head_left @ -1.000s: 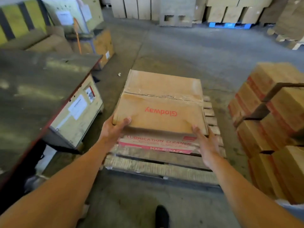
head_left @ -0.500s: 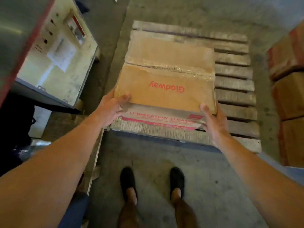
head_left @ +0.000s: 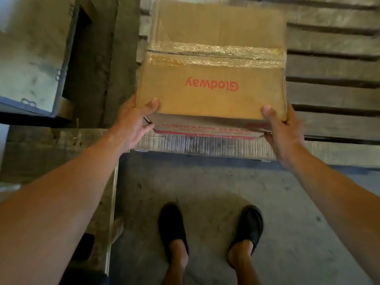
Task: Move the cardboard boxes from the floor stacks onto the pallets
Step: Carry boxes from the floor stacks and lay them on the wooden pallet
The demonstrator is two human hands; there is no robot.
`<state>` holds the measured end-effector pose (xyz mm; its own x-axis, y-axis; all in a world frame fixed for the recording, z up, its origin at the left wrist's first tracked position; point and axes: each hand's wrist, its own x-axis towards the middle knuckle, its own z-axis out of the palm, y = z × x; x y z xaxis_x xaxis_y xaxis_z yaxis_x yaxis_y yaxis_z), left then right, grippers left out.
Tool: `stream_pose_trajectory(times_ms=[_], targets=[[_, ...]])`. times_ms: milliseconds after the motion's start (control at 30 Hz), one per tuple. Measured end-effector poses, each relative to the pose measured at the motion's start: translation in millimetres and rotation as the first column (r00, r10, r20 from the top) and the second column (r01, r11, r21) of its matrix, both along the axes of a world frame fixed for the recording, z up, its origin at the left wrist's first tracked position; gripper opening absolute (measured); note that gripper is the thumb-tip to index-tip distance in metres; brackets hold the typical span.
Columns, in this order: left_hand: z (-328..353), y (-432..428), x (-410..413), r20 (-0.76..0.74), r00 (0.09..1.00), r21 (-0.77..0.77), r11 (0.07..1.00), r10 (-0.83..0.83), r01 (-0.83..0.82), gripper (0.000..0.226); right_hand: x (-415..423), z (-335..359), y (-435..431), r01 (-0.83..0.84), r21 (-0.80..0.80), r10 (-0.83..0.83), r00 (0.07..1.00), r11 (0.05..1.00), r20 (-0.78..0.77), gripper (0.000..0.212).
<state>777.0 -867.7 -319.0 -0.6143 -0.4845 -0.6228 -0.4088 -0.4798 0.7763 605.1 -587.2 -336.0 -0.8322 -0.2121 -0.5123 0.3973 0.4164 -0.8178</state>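
I record one cardboard box, sealed with clear tape, so its contents are hidden. It is brown, with red "Glodway" upside down on the lid and red print on the near face. It lies over the pallet, near its left front corner; I cannot tell whether it touches the slats. My left hand and right hand grip its near corners, thumbs on top.

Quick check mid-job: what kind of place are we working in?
Probably a warehouse or loading area: a slatted wooden pallet on a bare concrete floor, and a taped cardboard box marked as lubrication cleaner.
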Motion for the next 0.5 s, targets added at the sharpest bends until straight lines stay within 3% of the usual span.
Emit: stream_pose_trajectory(times_ms=[100,167,233,367,500], targets=[[-37,-3,7,0.009,1.000,0.003,1.000,0.005,-0.005,0.058,-2,-36,-4,-0.016,0.011,0.017,1.000,1.000,-0.018,0.050],[-55,-3,13,0.015,1.000,0.008,1.000,0.020,-0.020,0.045,2,-53,-4,-0.013,0.020,0.013,1.000,1.000,-0.021,0.048],[-68,0,18,0.017,0.999,0.023,0.999,0.046,-0.046,0.041,9,-66,-3,0.008,0.026,-0.008,1.000,1.000,-0.015,0.055],[-78,7,27,0.021,0.996,0.036,0.996,0.081,-0.082,0.039,26,-83,2,0.077,0.020,-0.078,0.997,0.997,0.022,0.094],[-79,14,35,0.018,0.992,0.073,0.989,0.127,-0.128,0.032,42,-87,10,0.085,0.001,-0.085,0.996,0.996,0.031,0.096]])
